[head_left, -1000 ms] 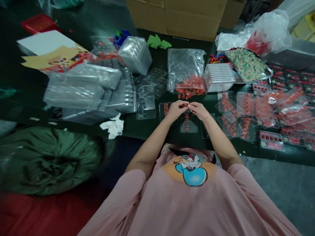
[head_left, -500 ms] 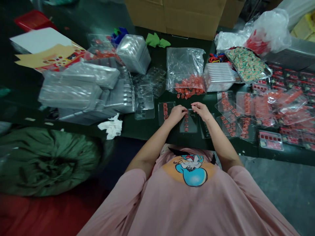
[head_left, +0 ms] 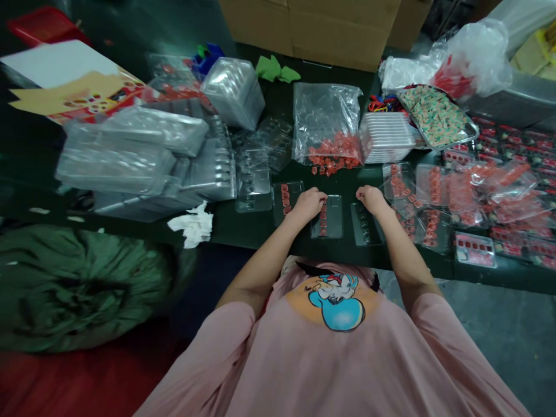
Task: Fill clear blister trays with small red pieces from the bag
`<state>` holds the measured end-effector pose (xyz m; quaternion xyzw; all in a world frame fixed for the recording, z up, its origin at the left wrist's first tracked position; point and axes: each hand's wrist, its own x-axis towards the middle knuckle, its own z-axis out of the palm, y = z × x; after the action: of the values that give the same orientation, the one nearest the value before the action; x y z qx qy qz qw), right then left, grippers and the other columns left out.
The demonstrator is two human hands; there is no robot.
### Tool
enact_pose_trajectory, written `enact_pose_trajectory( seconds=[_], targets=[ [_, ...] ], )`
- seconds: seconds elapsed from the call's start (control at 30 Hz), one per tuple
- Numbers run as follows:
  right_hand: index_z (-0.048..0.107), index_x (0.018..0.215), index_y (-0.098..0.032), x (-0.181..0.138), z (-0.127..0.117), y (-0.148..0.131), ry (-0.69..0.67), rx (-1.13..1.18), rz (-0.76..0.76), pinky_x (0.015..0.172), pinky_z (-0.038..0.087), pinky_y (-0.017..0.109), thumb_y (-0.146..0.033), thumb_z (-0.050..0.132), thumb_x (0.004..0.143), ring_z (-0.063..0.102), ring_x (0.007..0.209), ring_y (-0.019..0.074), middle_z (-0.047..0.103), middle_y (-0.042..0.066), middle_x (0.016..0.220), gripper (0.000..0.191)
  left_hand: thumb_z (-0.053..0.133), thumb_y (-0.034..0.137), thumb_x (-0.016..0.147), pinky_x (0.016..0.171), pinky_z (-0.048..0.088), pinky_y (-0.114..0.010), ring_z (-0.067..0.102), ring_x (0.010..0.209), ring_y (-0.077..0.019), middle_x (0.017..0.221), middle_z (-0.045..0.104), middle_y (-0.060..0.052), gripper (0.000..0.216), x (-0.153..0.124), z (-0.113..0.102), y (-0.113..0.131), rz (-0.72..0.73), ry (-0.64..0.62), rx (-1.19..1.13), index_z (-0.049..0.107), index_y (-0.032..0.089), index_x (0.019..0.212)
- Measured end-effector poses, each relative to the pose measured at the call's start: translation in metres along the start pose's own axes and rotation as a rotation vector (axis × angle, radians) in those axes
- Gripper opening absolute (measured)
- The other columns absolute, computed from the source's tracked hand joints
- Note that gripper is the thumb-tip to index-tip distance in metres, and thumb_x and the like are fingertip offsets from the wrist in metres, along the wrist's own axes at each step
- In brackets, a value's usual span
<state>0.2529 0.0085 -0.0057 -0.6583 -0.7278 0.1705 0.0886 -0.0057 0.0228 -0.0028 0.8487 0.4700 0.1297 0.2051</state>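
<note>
My left hand (head_left: 309, 205) rests curled at the left edge of a clear blister tray (head_left: 332, 217) that holds a column of small red pieces. Its fingers are closed; what they hold is hidden. My right hand (head_left: 370, 199) sits curled to the right of that tray, above another clear tray (head_left: 367, 227), fingers closed on something I cannot make out. A clear bag of red pieces (head_left: 330, 152) lies just beyond both hands, with loose red pieces spilled at its mouth. A third tray with red pieces (head_left: 286, 200) lies left of my left hand.
Stacks of empty clear trays (head_left: 143, 156) fill the left of the dark table. Filled trays with red pieces (head_left: 478, 197) cover the right. A stack of clear lids (head_left: 386, 136), a tray of green-patterned items (head_left: 436, 116), cardboard boxes (head_left: 313, 26) and crumpled white tissue (head_left: 193, 223) are nearby.
My hands were together above the tray one second ago. They have moved apart and down: the left to the tray's left edge, the right out to the right.
</note>
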Motion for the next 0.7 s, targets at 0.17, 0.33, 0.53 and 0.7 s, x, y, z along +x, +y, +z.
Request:
enact_pose_trajectory(
  seconds=[0.17, 0.33, 0.53, 0.7],
  targets=[
    [0.072, 0.084, -0.019, 0.024, 0.009, -0.014, 0.074, 0.037, -0.005, 0.073, 0.045, 0.029, -0.009, 0.060, 0.082, 0.061, 0.077, 0.0188, 0.065, 0.008, 0.086, 0.015, 0.055, 0.013, 0.081, 0.082, 0.049, -0.032, 0.063, 0.085, -0.0220, 0.094, 0.067, -0.010, 0.027, -0.016, -0.012, -0.012, -0.037, -0.025, 0.052, 0.076, 0.019, 0.095],
    [0.068, 0.109, -0.018, 0.066, 0.020, -0.039, 0.209, 0.165, -0.079, 0.087, 0.049, 0.036, -0.011, 0.062, 0.082, 0.062, 0.092, 0.0219, 0.063, 0.010, 0.106, 0.029, 0.057, 0.013, 0.080, 0.083, 0.050, -0.033, 0.064, 0.086, -0.0222, 0.094, 0.068, -0.009, 0.026, -0.020, -0.017, -0.017, -0.057, -0.052, 0.051, 0.077, 0.019, 0.095],
    [0.070, 0.100, -0.015, 0.100, 0.028, -0.063, 0.127, 0.132, -0.089, 0.091, 0.047, 0.038, -0.011, 0.066, 0.079, 0.061, 0.099, 0.0248, 0.062, 0.013, 0.112, 0.022, 0.061, 0.014, 0.080, 0.083, 0.050, -0.031, 0.065, 0.087, -0.0222, 0.091, 0.067, -0.008, 0.025, -0.019, -0.027, -0.014, -0.073, -0.097, 0.061, 0.078, 0.022, 0.096],
    [0.067, 0.082, -0.017, 0.082, 0.026, -0.053, 0.169, 0.418, -0.052, 0.085, 0.048, 0.033, -0.015, 0.060, 0.083, 0.063, 0.084, 0.0186, 0.066, 0.007, 0.088, 0.007, 0.066, 0.021, 0.081, 0.085, 0.050, -0.032, 0.064, 0.086, -0.0208, 0.093, 0.068, -0.008, 0.034, -0.012, -0.029, -0.008, -0.095, 0.083, -0.141, 0.072, 0.019, 0.115]
  ],
)
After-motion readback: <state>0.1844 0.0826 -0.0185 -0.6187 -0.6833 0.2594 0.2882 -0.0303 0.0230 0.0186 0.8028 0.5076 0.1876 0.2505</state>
